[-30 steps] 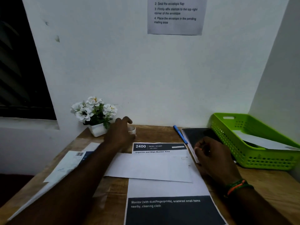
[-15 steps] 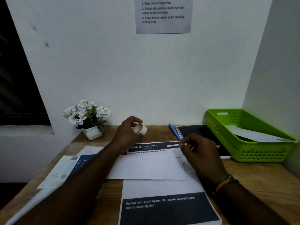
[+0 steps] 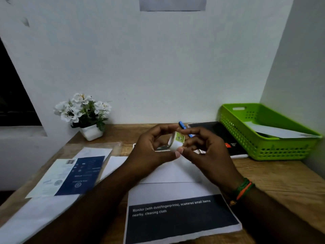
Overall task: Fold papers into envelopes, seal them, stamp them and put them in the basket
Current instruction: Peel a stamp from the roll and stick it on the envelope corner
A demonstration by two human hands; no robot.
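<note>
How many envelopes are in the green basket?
1. One white envelope lies slanted inside the green basket at the right end of the desk. The basket's wall could be hiding another underneath.

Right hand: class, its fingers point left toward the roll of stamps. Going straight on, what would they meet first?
Probably the roll of stamps itself: the right hand already pinches it, with the left hand gripping its other side. Depth is hard to judge.
</note>
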